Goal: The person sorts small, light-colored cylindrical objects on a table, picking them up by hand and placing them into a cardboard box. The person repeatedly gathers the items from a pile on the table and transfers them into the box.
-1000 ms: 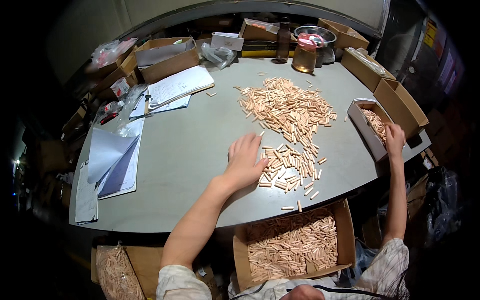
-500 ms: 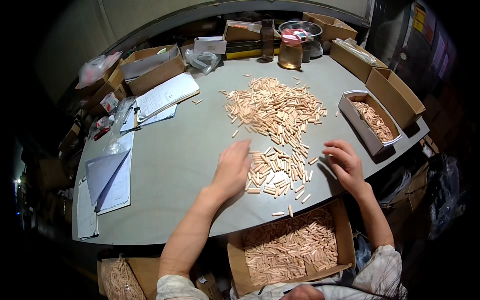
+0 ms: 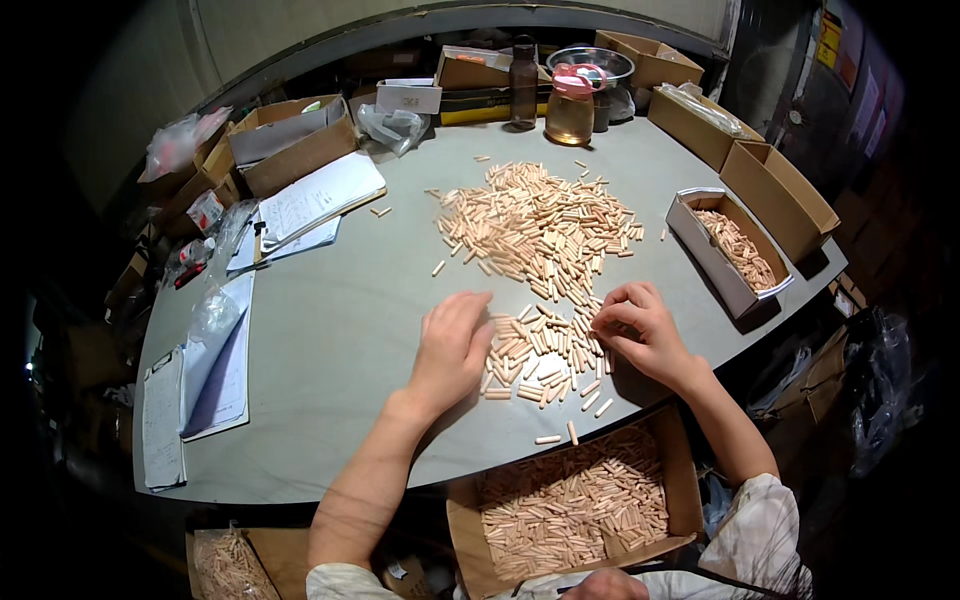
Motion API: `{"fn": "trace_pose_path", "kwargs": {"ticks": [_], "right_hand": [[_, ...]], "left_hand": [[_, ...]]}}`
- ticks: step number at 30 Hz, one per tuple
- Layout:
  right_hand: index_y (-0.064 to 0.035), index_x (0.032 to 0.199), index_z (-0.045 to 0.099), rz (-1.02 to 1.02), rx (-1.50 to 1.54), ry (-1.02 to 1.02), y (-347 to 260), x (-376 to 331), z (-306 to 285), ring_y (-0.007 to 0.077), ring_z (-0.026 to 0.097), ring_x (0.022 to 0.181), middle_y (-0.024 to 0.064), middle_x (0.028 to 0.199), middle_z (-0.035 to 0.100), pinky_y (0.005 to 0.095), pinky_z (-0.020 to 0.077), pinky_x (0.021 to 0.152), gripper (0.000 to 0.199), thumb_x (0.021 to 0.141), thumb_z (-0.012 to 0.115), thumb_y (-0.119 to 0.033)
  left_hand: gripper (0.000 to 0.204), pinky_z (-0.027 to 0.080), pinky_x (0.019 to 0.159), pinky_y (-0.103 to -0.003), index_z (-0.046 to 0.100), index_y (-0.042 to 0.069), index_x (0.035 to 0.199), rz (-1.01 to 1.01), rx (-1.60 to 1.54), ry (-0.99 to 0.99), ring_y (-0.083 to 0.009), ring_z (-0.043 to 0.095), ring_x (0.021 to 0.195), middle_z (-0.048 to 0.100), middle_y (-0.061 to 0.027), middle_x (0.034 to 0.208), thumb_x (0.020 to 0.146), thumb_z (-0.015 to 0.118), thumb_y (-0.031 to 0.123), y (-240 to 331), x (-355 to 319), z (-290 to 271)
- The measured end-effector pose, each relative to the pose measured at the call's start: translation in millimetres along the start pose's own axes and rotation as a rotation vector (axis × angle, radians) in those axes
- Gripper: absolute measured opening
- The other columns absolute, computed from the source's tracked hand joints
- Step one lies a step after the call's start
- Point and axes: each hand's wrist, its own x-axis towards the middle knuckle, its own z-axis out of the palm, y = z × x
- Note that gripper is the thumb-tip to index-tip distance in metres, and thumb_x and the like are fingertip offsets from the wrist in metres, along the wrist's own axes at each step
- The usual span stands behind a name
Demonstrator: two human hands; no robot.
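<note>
Small pale wooden dowels lie in a large heap (image 3: 545, 215) at the middle of the table, trailing into a smaller spread (image 3: 548, 352) nearer me. My left hand (image 3: 452, 345) rests along the left side of this spread, fingers stretched out and nothing visible in them. At its right edge, my right hand (image 3: 642, 325) bends its fingers over the dowels, thumb a little apart from the fingertips. Below the table's front edge, a cardboard box (image 3: 684, 470) holds many more dowels. Two single dowels (image 3: 548, 439) lie near that edge.
A narrow box of dowels (image 3: 698, 238) stands at the right, beside an open cardboard box (image 3: 780, 200). Clipboards with papers (image 3: 325, 195) lie at the left. A pink-lidded jug (image 3: 570, 112) and a dark bottle (image 3: 523, 85) stand at the back. A bag of dowels (image 3: 228, 565) sits at lower left.
My right hand has moved left to the edge of the near dowels, its fingers more bent. My left hand stays beside them. The whole view has shifted slightly.
</note>
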Motion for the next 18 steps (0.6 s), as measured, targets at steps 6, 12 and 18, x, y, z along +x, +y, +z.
{"fn": "trace_pose_path", "kwargs": {"ticks": [6,12,18], "right_hand": [[-0.0083,0.086,0.070,-0.151,-0.233,-0.029,-18.6,9.9,7.9,0.0337,0.057,0.117,0.0107,0.108,0.065,0.0510,0.0388,0.112,0.018,0.070,0.074,-0.004],[-0.0052,0.078,0.062,-0.280,-0.673,-0.050,-43.4,8.5,22.5,0.0329,0.058,0.116,0.0127,0.096,0.059,0.0553,0.0299,0.123,0.006,0.076,0.067,-0.006],[-0.0083,0.081,0.061,-0.160,-0.462,0.223,-23.9,19.7,-10.8,0.0310,0.061,0.110,0.0104,0.099,0.063,0.0576,0.0347,0.120,0.018,0.074,0.076,-0.002]], "left_hand": [[0.038,0.043,0.110,-0.049,0.065,-0.002,0.131,0.044,0.025,0.003,-0.0391,0.059,0.129,0.068,-0.0199,0.128,0.094,0.064,0.009,-1.1,-0.4,1.1],[0.041,0.045,0.109,-0.050,0.063,-0.001,0.131,0.003,0.146,0.130,-0.0400,0.059,0.128,0.066,-0.0207,0.130,0.091,0.066,0.005,-21.4,4.2,-6.1],[0.059,0.041,0.116,-0.052,0.047,-0.006,0.149,-0.372,0.294,0.279,-0.0457,0.051,0.137,0.055,-0.0274,0.146,0.098,0.067,0.014,-64.4,-1.8,-20.5]]}}
